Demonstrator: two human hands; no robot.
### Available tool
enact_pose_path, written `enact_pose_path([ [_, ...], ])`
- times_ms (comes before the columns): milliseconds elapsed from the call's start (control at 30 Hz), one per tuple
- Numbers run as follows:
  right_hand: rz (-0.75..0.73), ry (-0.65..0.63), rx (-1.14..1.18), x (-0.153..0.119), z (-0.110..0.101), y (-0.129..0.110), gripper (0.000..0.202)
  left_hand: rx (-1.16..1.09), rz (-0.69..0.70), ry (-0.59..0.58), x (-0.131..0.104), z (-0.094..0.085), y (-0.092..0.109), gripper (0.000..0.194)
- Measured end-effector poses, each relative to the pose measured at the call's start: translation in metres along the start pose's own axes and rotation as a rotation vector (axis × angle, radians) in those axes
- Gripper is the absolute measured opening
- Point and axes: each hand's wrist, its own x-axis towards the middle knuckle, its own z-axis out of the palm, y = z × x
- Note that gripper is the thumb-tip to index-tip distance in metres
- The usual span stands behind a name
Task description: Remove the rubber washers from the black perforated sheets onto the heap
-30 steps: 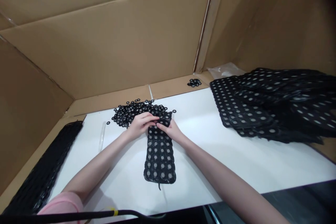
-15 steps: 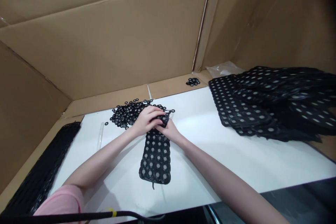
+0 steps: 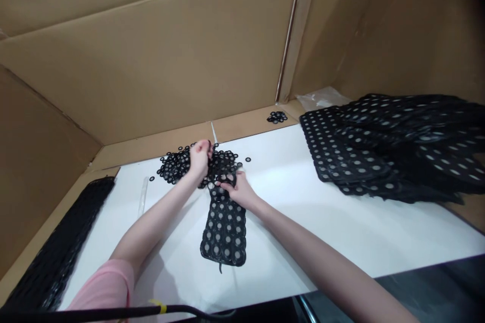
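Note:
A narrow black rubber sheet (image 3: 223, 234) with rows of round pale holes lies on the white tabletop in front of me. My right hand (image 3: 240, 191) grips its far end, thumb on top. Over the heap of small black rings (image 3: 174, 167) just beyond the sheet is my left hand (image 3: 200, 157), raised, with its fingers curled in. A dark bit shows at those fingers, too small and blurred to name. The sheet's far end blends into the rings, so its exact edge is hidden.
A large stack of black perforated sheets (image 3: 341, 161) covers the right side. Along the left edge lies a long black stack (image 3: 64, 242). A small ring cluster (image 3: 278, 117) rests on cardboard at the back, near a clear plastic bag (image 3: 322, 98). Cardboard walls surround the table.
My left hand has left the sheet's far end and moved left and away from me over the ring heap, fingers curling. My right hand stays on the sheet, whose far end is now lower.

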Motion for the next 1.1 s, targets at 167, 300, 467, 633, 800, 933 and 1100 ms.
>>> enact_pose_path([
  [167, -0.006, 0.029, 0.082, 0.0, -0.004, -0.001, 0.015, 0.029, -0.006, -0.089, 0.02, -0.031, 0.005, 0.022],
  [300, 0.011, 0.054, 0.145, -0.001, -0.007, -0.002, 0.021, 0.173, 0.006, -0.267, 0.011, -0.045, 0.013, 0.024],
  [467, 0.04, 0.084, 0.205, -0.001, -0.01, -0.004, 0.025, 0.213, 0.223, -0.24, -0.016, -0.049, 0.022, 0.026],
  [633, 0.067, 0.13, 0.353, 0.0, -0.014, -0.006, 0.026, 0.203, 0.453, -0.488, -0.05, -0.039, 0.015, 0.042],
  [800, 0.181, 0.153, 0.417, -0.001, -0.016, -0.006, 0.032, 0.163, 0.508, -0.434, -0.062, -0.03, -0.004, 0.051],
  [933, 0.191, 0.151, 0.411, -0.002, -0.016, -0.005, 0.036, 0.162, 0.563, -0.415, -0.062, -0.03, -0.009, 0.055],
  [1100, 0.082, 0.054, 0.249, -0.004, -0.02, -0.004, 0.032, 0.196, 0.482, -0.366, -0.065, -0.033, -0.006, 0.027],
])
